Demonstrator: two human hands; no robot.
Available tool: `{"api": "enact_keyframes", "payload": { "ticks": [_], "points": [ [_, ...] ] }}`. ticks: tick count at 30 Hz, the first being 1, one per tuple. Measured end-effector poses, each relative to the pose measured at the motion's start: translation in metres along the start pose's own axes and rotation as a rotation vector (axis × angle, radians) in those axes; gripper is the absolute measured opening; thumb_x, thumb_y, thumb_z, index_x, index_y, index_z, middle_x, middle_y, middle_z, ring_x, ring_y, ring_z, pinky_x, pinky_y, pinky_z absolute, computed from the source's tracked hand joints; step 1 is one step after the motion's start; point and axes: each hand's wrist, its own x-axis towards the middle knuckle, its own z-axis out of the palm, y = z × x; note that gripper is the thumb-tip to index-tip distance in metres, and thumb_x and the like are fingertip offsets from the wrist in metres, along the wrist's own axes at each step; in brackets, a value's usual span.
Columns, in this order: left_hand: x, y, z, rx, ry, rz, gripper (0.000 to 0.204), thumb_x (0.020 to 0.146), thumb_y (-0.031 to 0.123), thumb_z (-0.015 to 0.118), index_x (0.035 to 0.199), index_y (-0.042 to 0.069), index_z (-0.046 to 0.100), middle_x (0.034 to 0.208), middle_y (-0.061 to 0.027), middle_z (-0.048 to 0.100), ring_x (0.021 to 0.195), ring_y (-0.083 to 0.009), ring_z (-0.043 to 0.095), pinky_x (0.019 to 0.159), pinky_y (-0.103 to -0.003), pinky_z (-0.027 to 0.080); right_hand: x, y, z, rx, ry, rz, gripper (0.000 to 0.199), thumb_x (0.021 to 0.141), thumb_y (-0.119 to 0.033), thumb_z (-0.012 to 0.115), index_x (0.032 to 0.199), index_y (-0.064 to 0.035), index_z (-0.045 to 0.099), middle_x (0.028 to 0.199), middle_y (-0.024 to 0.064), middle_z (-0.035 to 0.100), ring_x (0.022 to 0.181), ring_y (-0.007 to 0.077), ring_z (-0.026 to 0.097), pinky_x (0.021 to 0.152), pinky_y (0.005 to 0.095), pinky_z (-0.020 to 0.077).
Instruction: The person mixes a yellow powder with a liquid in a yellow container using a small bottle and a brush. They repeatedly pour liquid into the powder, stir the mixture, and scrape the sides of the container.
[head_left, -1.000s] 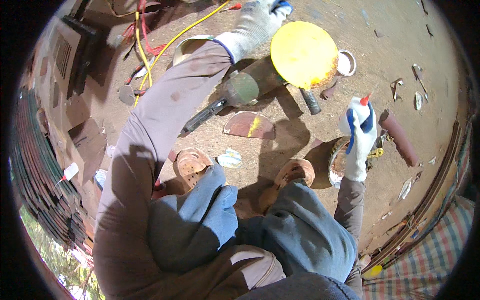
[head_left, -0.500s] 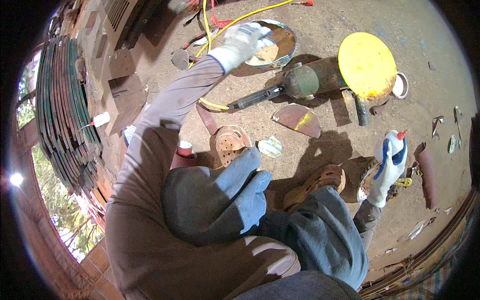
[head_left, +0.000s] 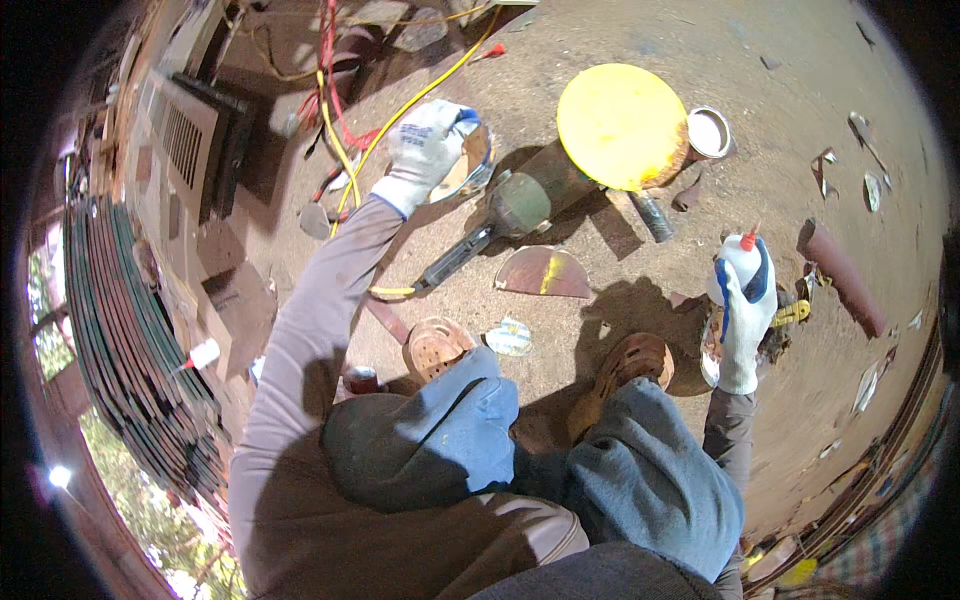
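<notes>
My left hand (head_left: 425, 152), in a white glove with blue palm coating, is closed at the edge of a round bowl (head_left: 488, 160). Brown, powdery material lies inside the bowl, and the hand covers its left side. In my right hand (head_left: 745, 325), gloved alike, is a white squeeze bottle (head_left: 728, 252) with a red tip pointing up. Between the hands lies a green angle grinder (head_left: 522, 205) with a large yellow disc (head_left: 622, 125). A half-round brown sanding disc (head_left: 545, 272) lies below it.
Yellow cable (head_left: 425, 90) and red cord (head_left: 330, 100) run across the floor at the far left. An open tin (head_left: 708, 132) sits beside the yellow disc. A rolled brown sheet (head_left: 842, 278) lies right. Curved slats (head_left: 140, 340) are stacked left, near another white bottle (head_left: 203, 354).
The view has shifted, so floor things appear further left. My left hand has come from over the bowl to its edge, fingers curled. My right hand still holds the squeeze bottle.
</notes>
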Motion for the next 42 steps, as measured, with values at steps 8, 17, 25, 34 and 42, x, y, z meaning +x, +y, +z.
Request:
{"api": "enact_keyframes", "payload": {
  "ticks": [8, 17, 25, 34, 42],
  "points": [
    [0.108, 0.121, 0.014, -0.02, 0.153, 0.367, 0.023, 0.087, 0.036, 0.075, 0.097, 0.015, 0.077, 0.099, -0.003, 0.073, 0.093, -0.0233, 0.069, 0.075, -0.036, 0.055, 0.012, -0.006, 0.002, -0.053, 0.004, -0.041, 0.061, 0.087, -0.015, 0.08, 0.139, 0.0031, 0.054, 0.127, 0.0136, 0.064, 0.113, 0.0194, 0.063, 0.098, 0.033, 0.0513],
    [0.06, 0.137, 0.014, 0.352, -0.106, 0.331, 0.077, 0.099, 0.058, 0.045, 0.15, 0.0, 0.043, 0.153, -0.0241, 0.043, 0.142, -0.042, 0.038, 0.116, -0.057, 0.027, 0.008, 0.004, -0.016, -0.027, 0.026, -0.016, 0.063, 0.085, -0.011, 0.082, 0.139, 0.0044, 0.053, 0.127, 0.0131, 0.064, 0.111, 0.0198, 0.064, 0.098, 0.033, 0.0516],
    [0.092, 0.165, 0.044, 0.256, -0.133, 0.274, 0.089, 0.098, 0.065, 0.037, 0.153, -0.005, 0.033, 0.16, -0.0252, 0.033, 0.151, -0.0415, 0.026, 0.12, -0.062, 0.011, 0.012, 0.001, -0.01, -0.032, 0.026, -0.033, 0.067, 0.084, -0.015, 0.084, 0.141, 0.0016, 0.053, 0.129, 0.0136, 0.063, 0.112, 0.0194, 0.064, 0.095, 0.0314, 0.0529],
    [0.071, 0.172, 0.044, 0.254, -0.165, 0.241, 0.097, 0.097, 0.067, 0.036, 0.153, -0.011, 0.027, 0.159, -0.0321, 0.028, 0.151, -0.0437, 0.023, 0.121, -0.062, 0.007, 0.011, -0.002, -0.013, -0.053, 0.013, -0.054, 0.067, 0.084, -0.013, 0.083, 0.141, 0.0037, 0.051, 0.128, 0.0144, 0.063, 0.111, 0.0192, 0.064, 0.094, 0.0322, 0.0536],
    [0.09, 0.178, 0.057, 0.159, -0.148, 0.294, 0.096, 0.097, 0.068, 0.038, 0.155, -0.007, 0.027, 0.161, -0.0298, 0.027, 0.153, -0.0412, 0.02, 0.121, -0.064, 0.004, 0.012, -0.011, -0.008, -0.1, 0.026, -0.057, 0.067, 0.082, -0.013, 0.084, 0.139, 0.0041, 0.053, 0.126, 0.0142, 0.064, 0.109, 0.0196, 0.065, 0.094, 0.032, 0.053]
  ]
}}
